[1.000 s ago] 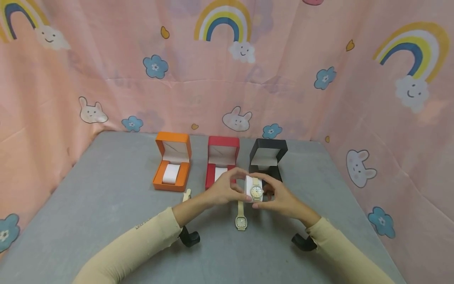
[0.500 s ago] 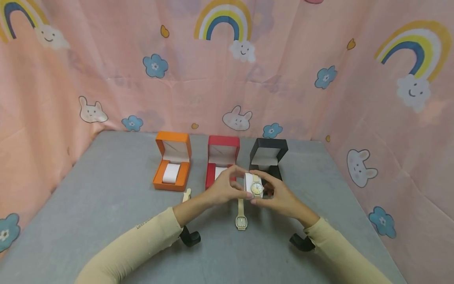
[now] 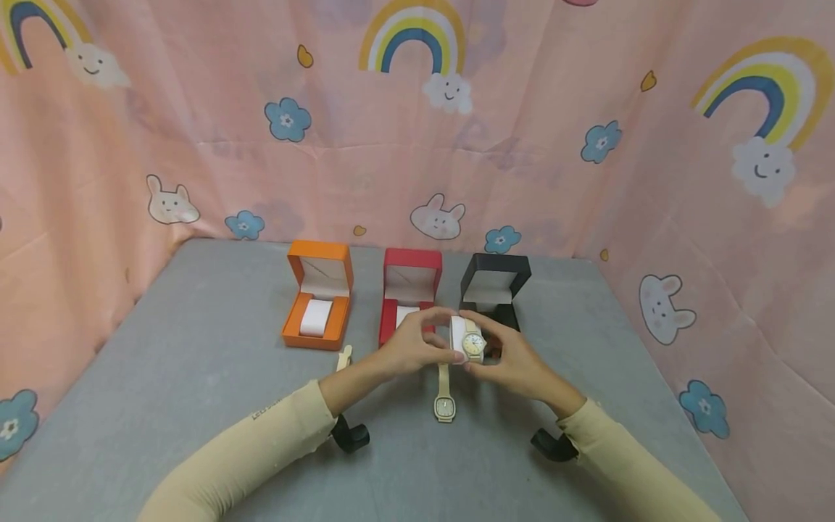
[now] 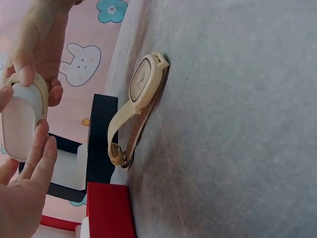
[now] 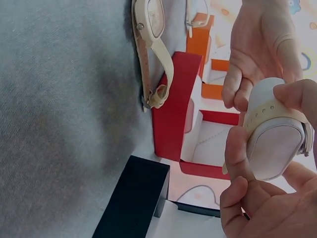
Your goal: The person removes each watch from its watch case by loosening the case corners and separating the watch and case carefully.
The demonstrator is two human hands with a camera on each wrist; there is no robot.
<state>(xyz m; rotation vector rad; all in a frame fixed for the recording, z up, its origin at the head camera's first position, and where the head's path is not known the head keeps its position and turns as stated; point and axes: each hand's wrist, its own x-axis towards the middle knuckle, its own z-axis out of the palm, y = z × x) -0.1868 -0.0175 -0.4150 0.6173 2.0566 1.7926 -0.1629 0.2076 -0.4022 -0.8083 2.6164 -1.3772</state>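
In front of the black watch box (image 3: 496, 272), both hands hold a white watch cushion (image 3: 457, 335) up off the table. A cream round-faced watch (image 3: 473, 344) is wrapped round the cushion, dial toward the head camera. My left hand (image 3: 417, 344) pinches the cushion's left side between thumb and fingers. On the other side, my right hand (image 3: 515, 361) grips watch and cushion, its fingers (image 5: 240, 153) curled at the cushion's flat end. A second cream watch (image 3: 444, 407), with a squarish face, lies on the table below the hands, its strap (image 4: 121, 124) bent in a loop.
The red watch box (image 3: 411, 268) and the orange watch box (image 3: 317, 261) stand with lids raised, a white cushion (image 3: 316, 318) in the orange one. A third cream watch (image 3: 344, 357) lies partly behind the left forearm. A pink printed curtain (image 3: 365, 174) hangs behind the grey table (image 3: 215, 326).
Both hands have lifted the cushion and watch slightly, and the watch dial has turned a little to the right. The boxes and the other watches stay where they were.
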